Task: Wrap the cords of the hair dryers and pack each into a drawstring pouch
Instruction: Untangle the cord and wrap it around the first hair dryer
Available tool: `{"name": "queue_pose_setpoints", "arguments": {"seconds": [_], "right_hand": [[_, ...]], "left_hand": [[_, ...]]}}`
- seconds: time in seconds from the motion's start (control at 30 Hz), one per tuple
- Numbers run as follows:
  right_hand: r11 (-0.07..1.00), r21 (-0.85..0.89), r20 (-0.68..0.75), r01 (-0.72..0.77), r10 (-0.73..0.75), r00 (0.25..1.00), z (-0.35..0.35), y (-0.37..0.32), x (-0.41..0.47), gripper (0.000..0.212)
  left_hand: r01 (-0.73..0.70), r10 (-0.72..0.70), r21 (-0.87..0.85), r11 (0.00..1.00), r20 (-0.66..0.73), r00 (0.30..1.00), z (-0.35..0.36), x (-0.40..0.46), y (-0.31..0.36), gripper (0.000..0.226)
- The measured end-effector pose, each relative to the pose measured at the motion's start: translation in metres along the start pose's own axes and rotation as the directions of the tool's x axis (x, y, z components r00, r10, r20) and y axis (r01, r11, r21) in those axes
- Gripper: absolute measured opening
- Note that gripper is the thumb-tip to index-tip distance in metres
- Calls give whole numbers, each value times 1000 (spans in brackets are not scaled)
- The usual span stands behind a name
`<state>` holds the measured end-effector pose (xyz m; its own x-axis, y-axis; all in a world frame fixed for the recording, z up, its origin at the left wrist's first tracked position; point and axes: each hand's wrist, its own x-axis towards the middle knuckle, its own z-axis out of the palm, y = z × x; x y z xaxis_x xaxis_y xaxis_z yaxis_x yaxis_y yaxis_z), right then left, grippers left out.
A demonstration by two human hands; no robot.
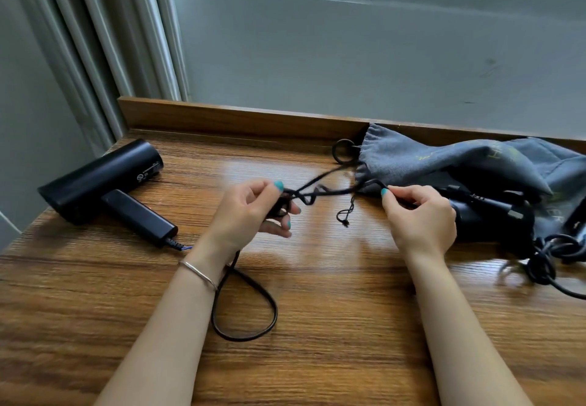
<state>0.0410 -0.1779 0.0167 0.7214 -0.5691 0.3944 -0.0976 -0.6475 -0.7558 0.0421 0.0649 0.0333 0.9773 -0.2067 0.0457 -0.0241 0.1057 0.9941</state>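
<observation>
Left hand (253, 212): we are pinching a kinked stretch of cord (244, 310), fingers curled round it.
Right hand (418, 215): we are pinching the cord's far end.
Dryer (101, 183): lying on the counter (317, 358), left.
Pouch (444, 158): lying right, soft.
Handling: cord looks springy; we are judging short loops best.
</observation>
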Motion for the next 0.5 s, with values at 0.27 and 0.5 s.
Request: {"name": "queue_pose_setpoints", "arguments": {"seconds": [0.27,0.5], "right_hand": [[998,13,-15,-58,58,998,-2,-1,-1,13],[988,58,-54,-144,147,988,-3,-2,-1,15]], "left_hand": [[2,-42,257,966,152,987,-11,-2,0,16],[-37,-28,268,963,235,972,-19,-3,0,12]]}}
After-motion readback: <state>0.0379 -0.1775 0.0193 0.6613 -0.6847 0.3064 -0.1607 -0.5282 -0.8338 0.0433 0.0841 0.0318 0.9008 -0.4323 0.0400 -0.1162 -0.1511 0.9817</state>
